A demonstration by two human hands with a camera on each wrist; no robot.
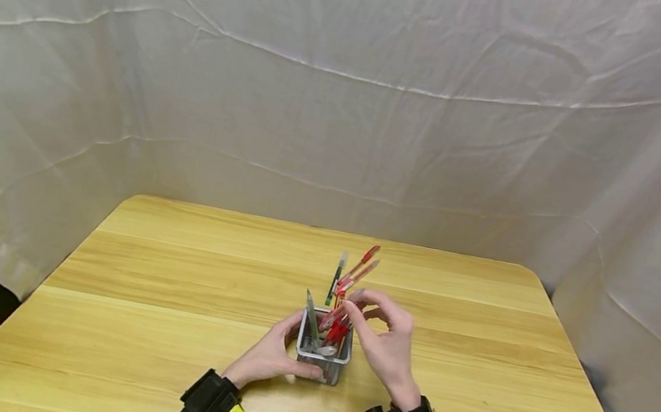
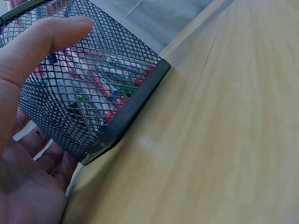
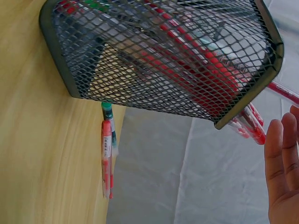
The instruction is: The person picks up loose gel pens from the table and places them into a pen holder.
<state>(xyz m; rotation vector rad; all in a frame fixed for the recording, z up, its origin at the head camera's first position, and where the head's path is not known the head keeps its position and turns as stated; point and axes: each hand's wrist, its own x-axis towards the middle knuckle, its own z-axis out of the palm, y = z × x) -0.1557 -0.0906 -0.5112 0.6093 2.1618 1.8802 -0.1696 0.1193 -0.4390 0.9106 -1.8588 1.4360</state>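
Note:
My left hand (image 1: 269, 356) grips a dark wire-mesh pen holder (image 2: 88, 88), its thumb across the near side and its fingers round the far side. The holder stands on the table with several red and green pens inside; a grey-green pen (image 1: 312, 316) leans out at its left corner. Above the opening, my right hand (image 1: 384, 335) pinches a red pen (image 3: 282, 91) that slants up out of the holder. Its other fingers (image 3: 275, 158) are raised in the right wrist view, where the pinching fingertips lie mostly outside the picture.
Beyond the holder, a green pen (image 1: 335, 280) and red pens (image 1: 363, 262) lie on the wooden table (image 1: 195, 271). A pale grey cloth (image 1: 343, 128) hangs behind the table and along its sides.

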